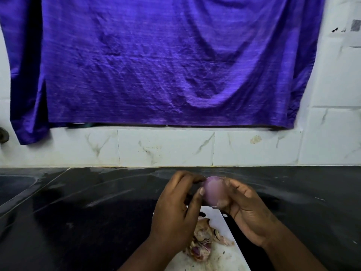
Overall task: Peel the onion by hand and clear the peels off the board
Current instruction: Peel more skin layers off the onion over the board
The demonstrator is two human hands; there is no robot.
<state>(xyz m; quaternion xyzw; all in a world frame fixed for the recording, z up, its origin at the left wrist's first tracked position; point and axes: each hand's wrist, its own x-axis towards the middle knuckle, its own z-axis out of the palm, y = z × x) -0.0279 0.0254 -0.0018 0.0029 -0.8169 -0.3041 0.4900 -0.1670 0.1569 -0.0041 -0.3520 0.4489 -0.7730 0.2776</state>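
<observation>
A pale purple onion [214,190] is held in the air above the far end of a white cutting board [220,257]. My right hand [248,212] cups it from the right and below, fingers curled round it. My left hand [177,210] pinches at the onion's left side with thumb and fingertips. A heap of papery pink-brown peels [203,243] lies on the board below my hands, partly hidden by my left wrist. A thin flap of skin hangs at the onion's lower edge.
The board lies on a dark, wet-looking counter [88,212] that runs to a white marbled tile wall [166,147]. A purple cloth [156,65] hangs on the wall above. A sink edge [17,184] shows at far left.
</observation>
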